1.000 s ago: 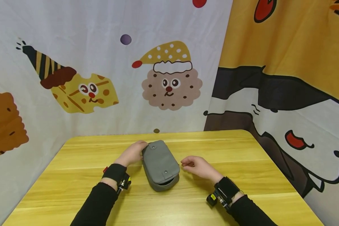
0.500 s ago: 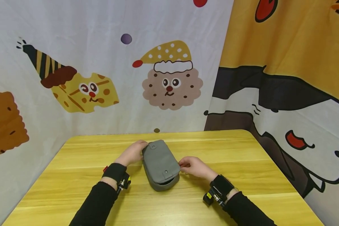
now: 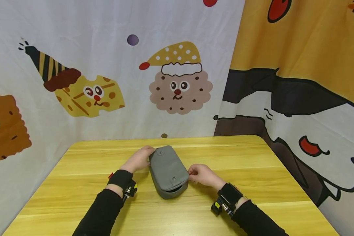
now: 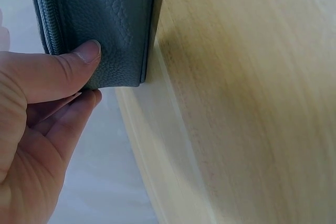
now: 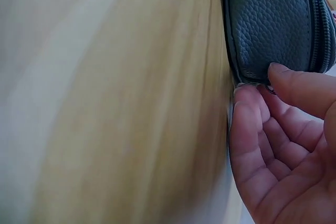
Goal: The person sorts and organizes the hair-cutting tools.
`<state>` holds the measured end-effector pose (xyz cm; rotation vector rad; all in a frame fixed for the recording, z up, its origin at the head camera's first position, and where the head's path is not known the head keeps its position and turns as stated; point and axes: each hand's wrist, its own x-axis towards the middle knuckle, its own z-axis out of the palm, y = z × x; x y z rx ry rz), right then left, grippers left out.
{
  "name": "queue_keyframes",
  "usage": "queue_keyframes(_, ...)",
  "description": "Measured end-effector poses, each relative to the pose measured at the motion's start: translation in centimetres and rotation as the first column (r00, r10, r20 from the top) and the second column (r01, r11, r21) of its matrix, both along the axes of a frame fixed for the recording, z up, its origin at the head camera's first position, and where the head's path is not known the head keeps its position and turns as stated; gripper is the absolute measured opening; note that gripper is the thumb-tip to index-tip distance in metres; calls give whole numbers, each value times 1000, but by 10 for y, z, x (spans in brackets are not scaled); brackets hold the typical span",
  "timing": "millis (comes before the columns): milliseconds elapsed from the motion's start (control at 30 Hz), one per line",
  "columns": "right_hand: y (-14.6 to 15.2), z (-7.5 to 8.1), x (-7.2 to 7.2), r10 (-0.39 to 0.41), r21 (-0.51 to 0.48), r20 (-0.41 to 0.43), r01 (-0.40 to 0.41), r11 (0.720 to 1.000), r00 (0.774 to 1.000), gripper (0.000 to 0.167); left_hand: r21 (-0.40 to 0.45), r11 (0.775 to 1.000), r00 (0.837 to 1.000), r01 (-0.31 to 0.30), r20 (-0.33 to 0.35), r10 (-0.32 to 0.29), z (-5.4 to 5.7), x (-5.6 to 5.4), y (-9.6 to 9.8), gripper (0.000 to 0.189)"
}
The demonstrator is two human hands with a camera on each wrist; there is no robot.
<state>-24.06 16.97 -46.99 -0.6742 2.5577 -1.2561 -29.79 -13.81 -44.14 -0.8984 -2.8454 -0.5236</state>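
Observation:
A grey zippered pouch point(image 3: 168, 168) of pebbled leather lies slantwise on the table, two snap studs on its top. Its lid gapes slightly at the near end. At the far left corner my left hand point(image 3: 138, 159) grips the pouch; the left wrist view shows the thumb point(image 4: 86, 53) on its side wall beside the zipper point(image 4: 46, 19), fingers curled behind. My right hand point(image 3: 205, 174) is at the near right side, thumb point(image 5: 283, 77) and curled fingers pinching a small dark zipper pull point(image 5: 271, 89), mostly hidden by the fingertips.
The pouch rests on a yellow wood-grain table point(image 3: 247, 157). Behind it hangs a white curtain point(image 3: 106, 26) with cartoon prints, and an orange and black printed curtain point(image 3: 283, 49) is at the right. Both wrists wear black camera straps point(image 3: 231, 195).
My right hand has moved left to the pouch's side, where its fingers have closed on the zipper pull. The left hand keeps its grip, and the pouch has hardly moved.

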Motion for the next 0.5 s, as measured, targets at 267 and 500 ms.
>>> queue_keyframes(267,6,-1,3,25,-52,-8,-25,998,1000,9,2,1000,1000,-6,11,6,0,0,1,46)
queue_keyframes(500,14,1,5,-12,-73,-44,9,997,999,10,-1,1000,1000,3,9,-3,0,0,0,46)
